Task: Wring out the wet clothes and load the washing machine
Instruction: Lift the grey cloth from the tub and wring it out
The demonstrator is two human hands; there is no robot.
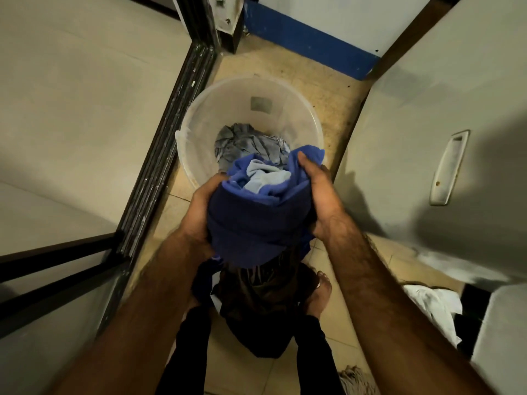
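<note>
A bundle of blue wet clothes (256, 215), with a pale blue piece bunched at its top, is held in front of me above the floor. My left hand (199, 212) grips its left side and my right hand (320, 192) grips its right side, thumb over the upper edge. A darker garment (262, 297) hangs down beneath the bundle. Just beyond stands a translucent white bucket (199, 115) with crumpled grey clothes (245, 143) at its bottom. The washing machine's white side (427, 124) rises on the right.
A dark metal door frame (159, 155) runs along the left, beside a pale wall. A recessed handle (449, 166) sits on the white appliance side. White cloth (430, 306) lies at the lower right. My bare foot (320, 292) rests on the tiled floor.
</note>
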